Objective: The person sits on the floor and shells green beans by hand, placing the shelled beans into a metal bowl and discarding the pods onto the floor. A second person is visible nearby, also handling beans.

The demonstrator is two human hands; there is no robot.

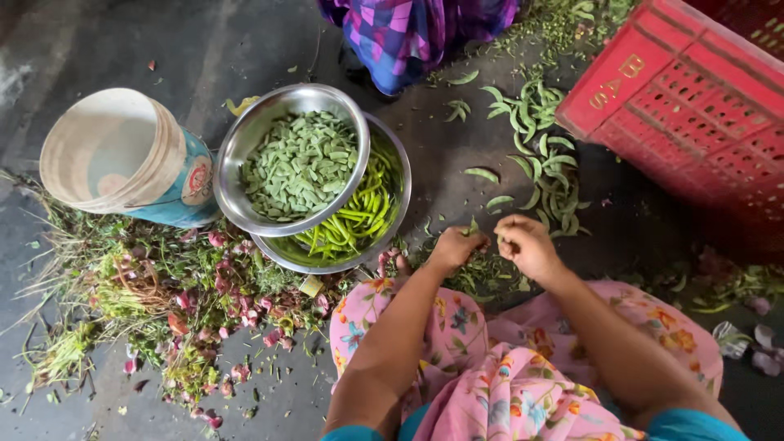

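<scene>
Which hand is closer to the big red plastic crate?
The right hand. It sits just left of and below the red plastic slatted crate, with scattered green bean pods between them. The left hand is farther left, nearer the stacked round steel bowls.

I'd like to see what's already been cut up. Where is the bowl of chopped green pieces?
In the head view, the steel bowl of chopped pieces sits upper left of centre, stacked on a bowl of green chillies, right beside the tipped bucket.
</scene>
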